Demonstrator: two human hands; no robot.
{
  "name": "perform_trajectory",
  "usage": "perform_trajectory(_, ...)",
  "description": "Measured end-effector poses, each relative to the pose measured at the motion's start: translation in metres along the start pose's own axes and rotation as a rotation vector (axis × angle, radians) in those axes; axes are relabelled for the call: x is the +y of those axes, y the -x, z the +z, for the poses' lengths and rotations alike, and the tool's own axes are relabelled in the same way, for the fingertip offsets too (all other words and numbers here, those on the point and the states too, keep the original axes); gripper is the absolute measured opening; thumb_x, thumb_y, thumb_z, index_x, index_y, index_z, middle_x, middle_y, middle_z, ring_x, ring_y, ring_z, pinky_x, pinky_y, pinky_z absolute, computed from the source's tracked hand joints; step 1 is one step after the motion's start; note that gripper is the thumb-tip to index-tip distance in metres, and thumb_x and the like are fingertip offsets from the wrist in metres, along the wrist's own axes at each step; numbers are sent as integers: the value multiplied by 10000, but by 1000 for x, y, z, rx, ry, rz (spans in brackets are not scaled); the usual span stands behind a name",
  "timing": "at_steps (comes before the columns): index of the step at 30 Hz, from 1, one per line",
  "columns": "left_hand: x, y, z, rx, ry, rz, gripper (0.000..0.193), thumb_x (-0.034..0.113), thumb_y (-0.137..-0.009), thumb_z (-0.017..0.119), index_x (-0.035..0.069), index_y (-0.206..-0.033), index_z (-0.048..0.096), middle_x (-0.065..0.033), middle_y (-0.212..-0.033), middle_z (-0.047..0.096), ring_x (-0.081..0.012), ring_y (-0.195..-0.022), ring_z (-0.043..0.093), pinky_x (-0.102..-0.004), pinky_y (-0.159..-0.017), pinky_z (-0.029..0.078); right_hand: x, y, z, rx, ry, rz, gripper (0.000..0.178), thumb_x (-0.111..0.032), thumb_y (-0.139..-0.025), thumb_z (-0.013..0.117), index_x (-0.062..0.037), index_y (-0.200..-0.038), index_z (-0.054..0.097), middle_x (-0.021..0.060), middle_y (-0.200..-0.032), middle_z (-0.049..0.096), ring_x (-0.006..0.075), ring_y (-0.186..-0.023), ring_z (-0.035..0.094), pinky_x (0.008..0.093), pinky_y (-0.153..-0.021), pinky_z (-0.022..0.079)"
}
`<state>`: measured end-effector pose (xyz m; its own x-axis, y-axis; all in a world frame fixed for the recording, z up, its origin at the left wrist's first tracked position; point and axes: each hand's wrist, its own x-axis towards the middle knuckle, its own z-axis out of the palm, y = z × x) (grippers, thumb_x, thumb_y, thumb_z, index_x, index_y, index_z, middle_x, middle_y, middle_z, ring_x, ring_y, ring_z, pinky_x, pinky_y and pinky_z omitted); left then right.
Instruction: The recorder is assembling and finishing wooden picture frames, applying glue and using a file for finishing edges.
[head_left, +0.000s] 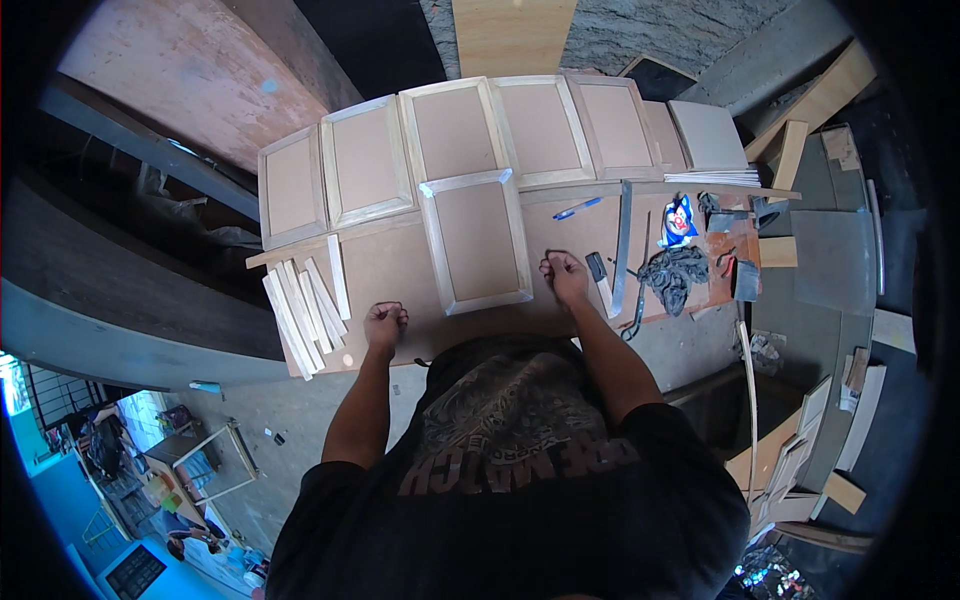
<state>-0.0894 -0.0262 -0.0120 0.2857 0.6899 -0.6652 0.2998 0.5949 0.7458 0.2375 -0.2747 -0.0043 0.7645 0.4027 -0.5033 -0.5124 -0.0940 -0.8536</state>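
Note:
A small wooden frame with a brown board panel point(478, 245) lies in front of me on the worktable, its top end overlapping the row behind. My left hand point(386, 325) is to the left of its lower corner, apart from it, fingers curled in. To the right of the frame is my right hand point(565, 277), also closed and not touching it. Nothing shows in either hand. A blue pen point(577, 209) lies beyond my right hand, and a dark-topped tool with a pale lower part point(599, 280) sits just right of it.
Several framed panels point(452, 128) stand in a row along the back. Loose wooden strips point(300, 318) lie at the left. On the right are a metal straightedge point(624, 245), a crumpled black cloth or bag point(672, 278), a blue packet point(679, 222) and stacked boards point(708, 135).

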Motion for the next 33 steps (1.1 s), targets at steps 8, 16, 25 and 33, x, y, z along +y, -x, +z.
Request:
perform_trajectory(8,1,4,2,-27,-36,6,109,134,-963,691,60,-931,618,-64,-785,695,-130,-645,641,-271,-583,544,16,-5,-18,4,239,-68,143,-158,-932,729,-82,-842,648,34,-779,701,97,-652,628,232,-575,479)
perform_trajectory(16,-12,6,0,-73,-84,150,186,188,-994,664,84,-862,585,-25,-732,653,-99,-608,581,-257,-558,487,22,25,-16,49,163,-58,58,-116,-947,693,-61,-963,680,7,-818,684,67,-694,604,213,-579,460)
perform_trajectory(25,-25,-3,-4,-119,-315,254,322,262,-996,659,72,-753,564,-35,-643,616,-121,-575,567,-309,-550,458,43,72,-31,160,201,-140,122,-123,-954,690,-39,-1042,678,-8,-821,658,59,-671,563,214,-593,454)
perform_trajectory(33,-34,34,-9,62,-775,648,125,180,-889,700,63,-887,659,-125,-779,645,-356,-737,623,-435,-710,505,60,88,-30,150,209,-250,265,-66,-901,721,7,-1145,650,14,-927,675,92,-841,615,237,-820,508)
